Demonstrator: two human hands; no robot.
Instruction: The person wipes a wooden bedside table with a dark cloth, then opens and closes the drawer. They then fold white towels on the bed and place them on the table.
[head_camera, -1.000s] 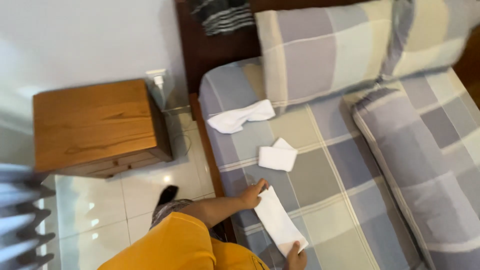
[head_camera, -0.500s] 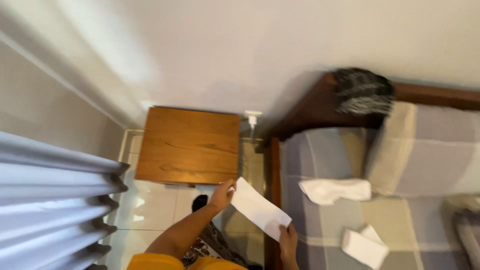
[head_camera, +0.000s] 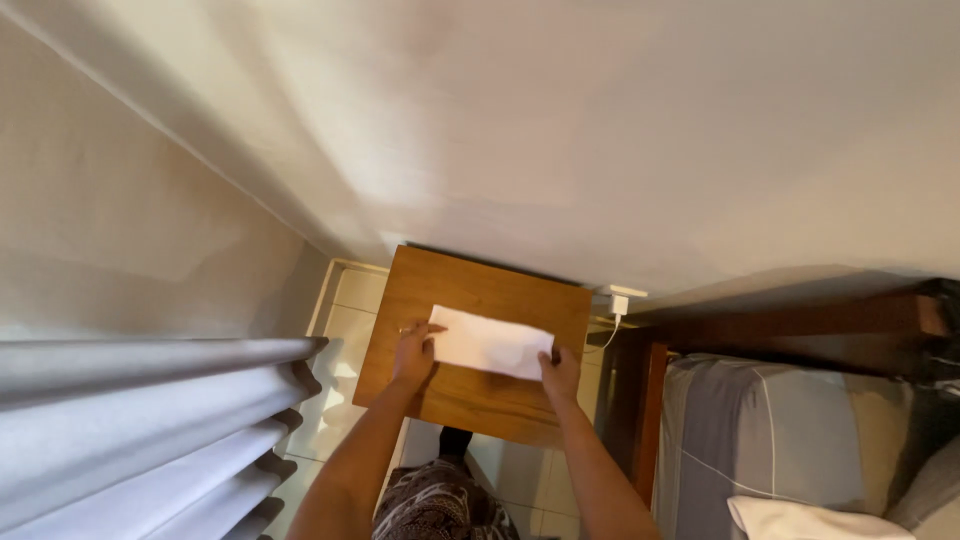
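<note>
A folded white cloth lies flat over the top of a wooden bedside table. My left hand grips its left end, a ring on one finger. My right hand grips its right end. Both forearms reach up from the bottom of the view. Whether the cloth rests on the wood or hovers just above it, I cannot tell.
A bed with a checked grey cover and dark wooden frame stands to the right, another white cloth on it. A white charger is plugged into the wall. Grey curtain folds hang at left. Pale floor tiles.
I have turned away from the bed toward the bedside table, carrying the white cloth in both hands from the bed cover to above the tabletop.
</note>
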